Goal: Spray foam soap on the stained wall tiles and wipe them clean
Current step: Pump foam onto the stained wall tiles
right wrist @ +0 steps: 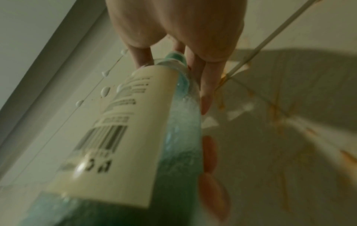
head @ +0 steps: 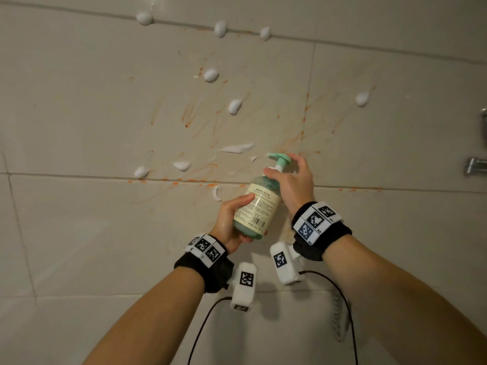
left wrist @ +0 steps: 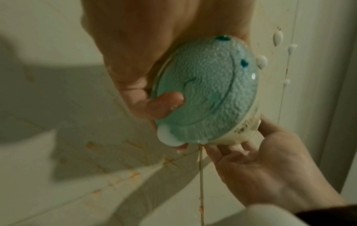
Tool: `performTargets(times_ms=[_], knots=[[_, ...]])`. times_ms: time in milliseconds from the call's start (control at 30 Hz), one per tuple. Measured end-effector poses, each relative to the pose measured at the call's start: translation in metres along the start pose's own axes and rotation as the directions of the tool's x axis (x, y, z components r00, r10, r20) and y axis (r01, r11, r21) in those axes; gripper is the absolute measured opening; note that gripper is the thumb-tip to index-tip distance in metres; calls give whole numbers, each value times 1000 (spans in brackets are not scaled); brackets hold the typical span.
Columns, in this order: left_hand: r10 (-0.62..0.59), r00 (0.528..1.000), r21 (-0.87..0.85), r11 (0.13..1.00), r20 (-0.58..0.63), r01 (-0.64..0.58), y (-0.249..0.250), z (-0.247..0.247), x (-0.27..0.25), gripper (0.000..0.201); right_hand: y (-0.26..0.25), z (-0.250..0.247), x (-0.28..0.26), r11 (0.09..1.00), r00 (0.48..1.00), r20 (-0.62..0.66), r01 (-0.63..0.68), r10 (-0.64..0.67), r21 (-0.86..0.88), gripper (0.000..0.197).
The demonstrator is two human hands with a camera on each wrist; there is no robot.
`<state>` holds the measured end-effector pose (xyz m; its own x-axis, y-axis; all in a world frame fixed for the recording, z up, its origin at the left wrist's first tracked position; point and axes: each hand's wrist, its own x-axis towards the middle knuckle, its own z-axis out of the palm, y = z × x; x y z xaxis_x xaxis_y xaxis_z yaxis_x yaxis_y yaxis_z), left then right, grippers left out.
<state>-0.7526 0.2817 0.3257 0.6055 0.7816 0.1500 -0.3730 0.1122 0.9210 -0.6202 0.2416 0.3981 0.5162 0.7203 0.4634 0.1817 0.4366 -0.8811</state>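
Cream glazed wall tiles fill the head view, split by thin grout lines and streaked with orange stains that run thickest along the horizontal joint near the centre. Two chrome fittings jut in at the 3 o'clock edge. Nine rounded white foam blobs dot the tiles from 12 o'clock down to 9 o'clock of the bottle, with a few thinner white smears beside them. One foam soap bottle sits just right of centre, tilted with its nozzle close to the wall: clear body, teal liquid frothy inside, cream label with a barcode, mint-green pump head. The left hand wraps its fingers round the bottle's lower body; the right hand curls over the pump head, thumb at the neck.
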Motion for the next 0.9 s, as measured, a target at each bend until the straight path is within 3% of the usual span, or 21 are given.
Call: performTargets(times_ms=[233,400,533,733,900], knots=[[-33,998,-11,999,57,34,-12,32,21,49,0,-39,19,999,999,-52,-15,17,38,50],[-46,997,-33,998,69,48,-18,42,32,68,-2,-52,24,1000,999,-47,-6,7,25,49],[-24,996,-66,997,83,30,-20,46,38,66,-1,-55,29,999,999,-47,2,0,33,41],[-4,999,-60,998,52,8,-16,58,36,60,-3,-62,34,999,1000,-21,4,-3,40,50],[-6,991,-35,999,131,11,0,83,43,57,-19,-84,42,999,999,29,15,-16,29,57]])
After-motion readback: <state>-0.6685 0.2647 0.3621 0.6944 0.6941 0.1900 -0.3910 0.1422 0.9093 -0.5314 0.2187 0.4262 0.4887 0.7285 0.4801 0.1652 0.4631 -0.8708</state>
